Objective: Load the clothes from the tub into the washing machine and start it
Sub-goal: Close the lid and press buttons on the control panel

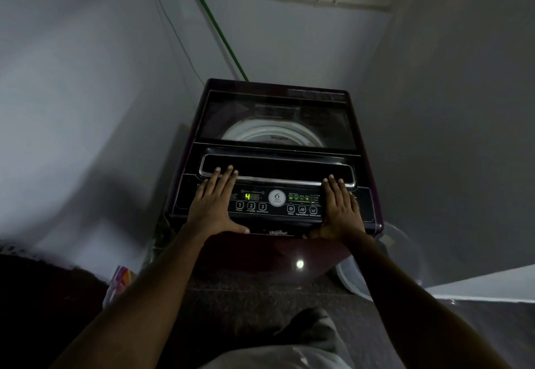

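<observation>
Our left hand (215,200) and right hand (340,209) lie flat and open on the washer panel (278,219), holding nothing. The start button (262,206) sits between them, nearer the left.

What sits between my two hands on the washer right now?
Head view: between left hand and right hand lie the lit display, numbered buttons and a round badge.

control panel (278,219): display (251,196) "4", buttons (251,206) 1 2 3, "start/pause"; lid (275,114): "whirlpool".
</observation>
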